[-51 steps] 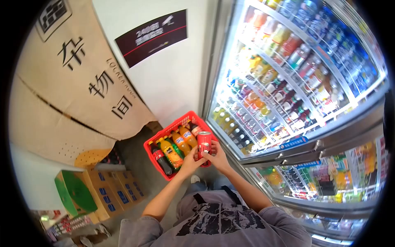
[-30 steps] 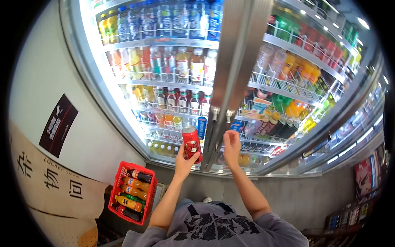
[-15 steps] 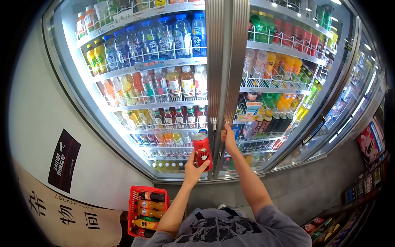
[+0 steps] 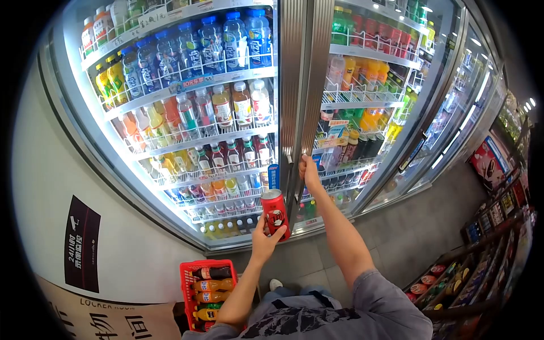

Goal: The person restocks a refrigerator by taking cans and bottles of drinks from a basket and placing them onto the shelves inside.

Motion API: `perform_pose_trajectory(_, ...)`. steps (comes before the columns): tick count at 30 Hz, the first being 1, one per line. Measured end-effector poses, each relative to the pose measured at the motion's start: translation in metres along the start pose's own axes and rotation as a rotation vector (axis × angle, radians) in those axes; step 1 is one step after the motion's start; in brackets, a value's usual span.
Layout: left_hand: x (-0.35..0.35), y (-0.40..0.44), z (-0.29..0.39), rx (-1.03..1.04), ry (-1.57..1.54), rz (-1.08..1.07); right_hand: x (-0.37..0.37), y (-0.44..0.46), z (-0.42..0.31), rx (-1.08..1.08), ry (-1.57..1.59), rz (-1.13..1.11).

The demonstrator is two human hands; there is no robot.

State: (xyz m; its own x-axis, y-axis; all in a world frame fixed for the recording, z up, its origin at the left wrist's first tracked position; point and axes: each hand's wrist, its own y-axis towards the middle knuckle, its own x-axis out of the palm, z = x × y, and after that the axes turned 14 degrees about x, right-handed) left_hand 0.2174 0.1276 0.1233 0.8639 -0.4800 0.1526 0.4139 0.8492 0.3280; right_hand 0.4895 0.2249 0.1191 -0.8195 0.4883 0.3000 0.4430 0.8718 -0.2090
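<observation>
My left hand (image 4: 265, 242) is closed around a red drink can (image 4: 275, 214) with a white and black design, held upright in front of the glass-door fridge. My right hand (image 4: 309, 173) is wrapped round the long metal door handle (image 4: 314, 85) at the right of the middle seam, its arm stretched forward. Both doors look shut or nearly so; I cannot tell whether there is a gap. Behind the glass, blue-capped bottles (image 4: 232, 42) fill an upper shelf, and red cans (image 4: 388, 34) stand on the right side.
A red shopping basket (image 4: 185, 283) holding several drink bottles is at my lower left. A dark sign (image 4: 82, 243) hangs on the white wall. Snack shelves (image 4: 442, 283) stand at the lower right, beside the grey tiled floor (image 4: 317, 260).
The view has shifted, so the fridge shelves on the right sit further left and the basket slightly lower. Both hands keep their hold on the can and the handle.
</observation>
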Motion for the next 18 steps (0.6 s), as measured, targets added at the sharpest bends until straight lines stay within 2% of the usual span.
perform_pose_trajectory(2, -0.002, -0.007, 0.001, 0.026, -0.015, 0.010, 0.000, 0.000, 0.002, -0.014, 0.003, -0.005)
perform_pose_trajectory(4, -0.003, -0.009, 0.009, 0.046, 0.120, -0.015, -0.003, -0.006, 0.005, 0.013, -0.017, 0.026)
perform_pose_trajectory(6, 0.000, -0.007, 0.020, 0.052, 0.079, -0.004, -0.006, -0.022, 0.006, 0.022, -0.024, 0.006)
perform_pose_trajectory(8, 0.008, -0.005, 0.026, 0.034, 0.050, 0.040, -0.011, -0.047, 0.008, 0.022, 0.034, 0.029)
perform_pose_trajectory(13, 0.040, 0.002, 0.019, 0.121, -0.048, -0.011, -0.045, -0.108, 0.021, -0.035, -0.019, 0.006)
perform_pose_trajectory(16, 0.065, -0.004, 0.026, 0.147, 0.037, -0.047, -0.064, -0.146, 0.022, -0.041, -0.010, 0.021)
perform_pose_trajectory(18, 0.080, -0.014, 0.030, 0.113, 0.039, -0.079, -0.074, -0.177, 0.023, -0.132, -0.050, 0.085)
